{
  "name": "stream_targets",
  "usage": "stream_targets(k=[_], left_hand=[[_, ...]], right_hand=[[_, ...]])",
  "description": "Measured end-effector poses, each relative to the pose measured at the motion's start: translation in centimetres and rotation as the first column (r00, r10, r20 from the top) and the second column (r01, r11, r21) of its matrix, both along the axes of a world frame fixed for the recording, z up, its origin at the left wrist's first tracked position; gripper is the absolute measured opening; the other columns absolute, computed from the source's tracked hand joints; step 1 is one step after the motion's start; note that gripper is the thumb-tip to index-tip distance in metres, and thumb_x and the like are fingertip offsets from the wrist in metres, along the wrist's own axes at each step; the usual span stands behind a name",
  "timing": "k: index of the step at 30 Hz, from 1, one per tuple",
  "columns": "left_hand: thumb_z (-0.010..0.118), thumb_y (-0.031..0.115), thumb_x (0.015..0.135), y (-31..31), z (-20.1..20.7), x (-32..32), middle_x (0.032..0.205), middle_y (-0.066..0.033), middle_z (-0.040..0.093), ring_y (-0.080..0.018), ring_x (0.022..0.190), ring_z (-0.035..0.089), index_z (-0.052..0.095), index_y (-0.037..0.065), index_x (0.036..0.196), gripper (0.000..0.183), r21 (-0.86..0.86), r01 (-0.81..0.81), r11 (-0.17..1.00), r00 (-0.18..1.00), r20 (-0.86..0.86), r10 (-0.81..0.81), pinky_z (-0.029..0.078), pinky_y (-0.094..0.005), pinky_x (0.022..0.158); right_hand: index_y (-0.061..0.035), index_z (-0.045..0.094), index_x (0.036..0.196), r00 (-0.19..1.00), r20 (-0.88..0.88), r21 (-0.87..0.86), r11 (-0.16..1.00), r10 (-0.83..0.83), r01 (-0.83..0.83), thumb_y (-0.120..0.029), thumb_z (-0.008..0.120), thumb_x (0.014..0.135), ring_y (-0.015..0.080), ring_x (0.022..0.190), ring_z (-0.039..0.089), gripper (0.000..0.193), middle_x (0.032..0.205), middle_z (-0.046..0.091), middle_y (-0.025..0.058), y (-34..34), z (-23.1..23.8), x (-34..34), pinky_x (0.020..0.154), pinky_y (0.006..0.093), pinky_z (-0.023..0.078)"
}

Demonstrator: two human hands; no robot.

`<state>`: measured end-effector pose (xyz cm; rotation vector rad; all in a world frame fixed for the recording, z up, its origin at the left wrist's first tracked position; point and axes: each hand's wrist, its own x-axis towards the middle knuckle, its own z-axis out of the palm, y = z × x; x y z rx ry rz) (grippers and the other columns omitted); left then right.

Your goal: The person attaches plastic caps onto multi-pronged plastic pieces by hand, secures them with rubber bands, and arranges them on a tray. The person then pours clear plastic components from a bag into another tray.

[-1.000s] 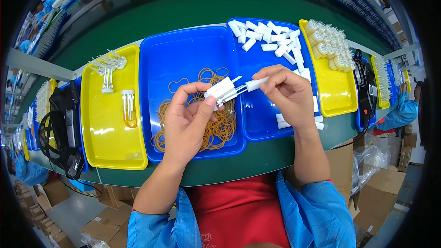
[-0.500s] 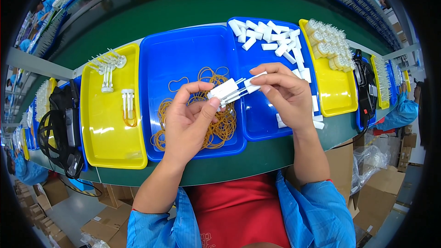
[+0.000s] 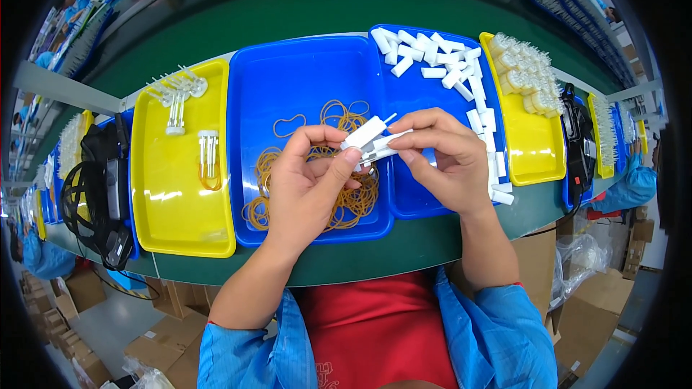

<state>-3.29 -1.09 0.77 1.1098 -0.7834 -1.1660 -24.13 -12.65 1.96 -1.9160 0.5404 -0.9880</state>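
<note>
Between thumb and fingers, my left hand grips a small pronged part whose thin white rods point up and to the right. A white rectangular block sits over some of these rods, and one rod tip sticks out past it. My right hand pinches a second white block by its outer end, beside the first one and against the rods. My fingers partly hide how far this block covers them. Below both hands lies a pile of tan rubber bands in a blue tray.
Loose white blocks lie in another blue tray on the right. Bare pronged parts rest in a yellow tray at left. Bundled pieces stand in the right yellow tray. Black cables lie far left.
The block in my right hand has moved left along the rods and is now beside the first block. The whole view has shifted slightly.
</note>
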Motion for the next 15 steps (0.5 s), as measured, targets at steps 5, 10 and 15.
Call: stream_targets(k=[5, 10, 15], left_hand=[[0.075, 0.009, 0.108, 0.03, -0.21, -0.22, 0.122, -0.0104, 0.066, -0.0193, 0.099, 0.08, 0.058, 0.001, 0.131, 0.03, -0.002, 0.04, 0.999, 0.997, -0.064, -0.04, 0.065, -0.0263, 0.075], [0.076, 0.006, 0.106, 0.09, -0.01, -0.22, 0.128, -0.0108, 0.061, -0.0206, 0.104, 0.079, 0.057, 0.001, 0.137, 0.037, -0.015, 0.005, 1.0, 0.999, -0.05, -0.006, 0.066, -0.0281, 0.081], [0.077, -0.003, 0.101, -0.06, -0.33, -0.54, 0.132, -0.0108, 0.056, -0.0226, 0.114, 0.076, 0.06, 0.0, 0.14, 0.043, -0.175, 0.047, 0.983, 0.992, 0.127, -0.025, 0.066, -0.0288, 0.091]], right_hand=[[-0.0056, 0.085, 0.111, 0.995, -0.042, -0.06, 0.994, 0.091, -0.093, 0.008, 0.081, 0.089, 0.0237, 0.106, 0.078, 0.026, 0.116, 0.079, 0.0108, 0.37, 0.04, 0.67, 0.088, 0.0331, 0.062], [-0.0055, 0.085, 0.112, 0.993, -0.069, -0.086, 0.991, 0.097, -0.103, 0.006, 0.083, 0.089, 0.0251, 0.107, 0.078, 0.025, 0.116, 0.08, 0.0113, 0.29, 0.12, 0.64, 0.09, 0.0346, 0.063], [-0.005, 0.084, 0.115, 0.997, -0.045, -0.063, 0.996, 0.059, -0.062, 0.003, 0.085, 0.089, 0.0266, 0.109, 0.079, 0.027, 0.117, 0.081, 0.0117, 0.09, -0.16, 0.5, 0.092, 0.0367, 0.063]])
